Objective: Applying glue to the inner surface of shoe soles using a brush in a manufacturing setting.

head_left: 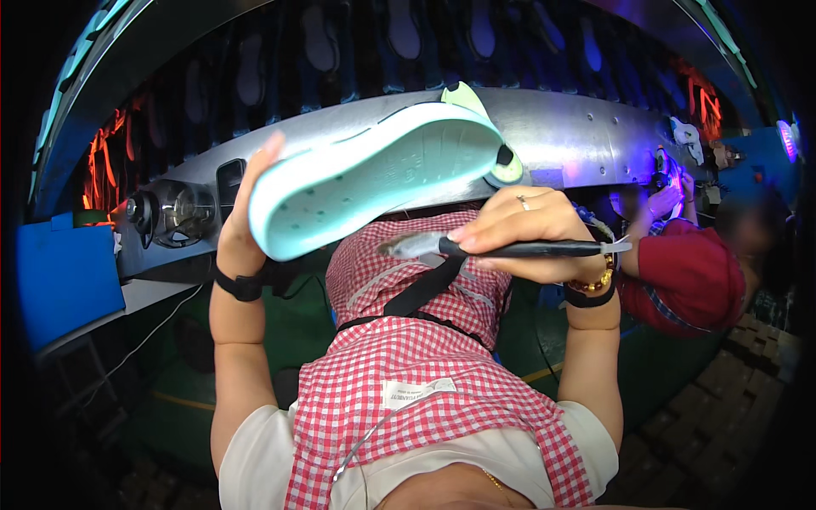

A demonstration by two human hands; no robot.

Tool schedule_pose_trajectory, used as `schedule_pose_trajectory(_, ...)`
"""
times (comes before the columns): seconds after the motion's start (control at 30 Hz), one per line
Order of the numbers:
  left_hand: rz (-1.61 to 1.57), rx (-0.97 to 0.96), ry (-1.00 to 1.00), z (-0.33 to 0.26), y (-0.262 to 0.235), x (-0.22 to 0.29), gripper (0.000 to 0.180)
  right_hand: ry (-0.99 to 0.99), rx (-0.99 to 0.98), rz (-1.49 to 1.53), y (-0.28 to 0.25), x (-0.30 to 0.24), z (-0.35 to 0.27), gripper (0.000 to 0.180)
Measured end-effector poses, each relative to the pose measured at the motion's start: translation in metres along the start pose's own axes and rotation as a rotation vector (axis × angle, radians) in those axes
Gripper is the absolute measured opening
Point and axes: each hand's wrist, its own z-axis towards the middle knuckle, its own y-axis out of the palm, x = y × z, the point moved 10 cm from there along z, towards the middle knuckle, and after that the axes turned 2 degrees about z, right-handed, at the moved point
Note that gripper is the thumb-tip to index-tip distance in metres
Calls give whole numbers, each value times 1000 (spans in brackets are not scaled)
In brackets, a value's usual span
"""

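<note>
A pale mint-blue shoe sole (374,183) with a raised rim is held up in front of me, its hollow side tilted toward me. My left hand (242,217) is closed on its left end, with the fingers partly hidden behind it. In my right hand (535,229) is a brush (442,247) with a black handle, gripped between thumb and fingers. The brush's pale tip points left, just below the sole and apart from it. Partly hidden behind the sole, a pale green piece (463,97) with a dark spot lies on the metal bench (578,136).
On the bench's left stand a clear jar (183,212) with a black part and a small dark tray (229,178). A blue box (68,280) is at far left. Soles (404,30) hang in a dark rack beyond. A co-worker in red (688,276) is at the right.
</note>
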Motion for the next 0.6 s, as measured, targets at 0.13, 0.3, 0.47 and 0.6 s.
schedule_pose_trajectory(0.13,-382,-166,214,40,8,-16,70,102,285,159,-15,16,-2,21)
schedule_pose_trajectory(0.3,-371,-243,243,63,31,-54,76,352,558,187,-10,82,-8,17)
schedule_pose_trajectory(0.47,-242,326,349,59,-16,-42,76,95,265,-303,27,36,0,19)
schedule_pose_trajectory(0.6,-264,301,390,50,-13,-28,78,165,58,-52,23,24,2,19)
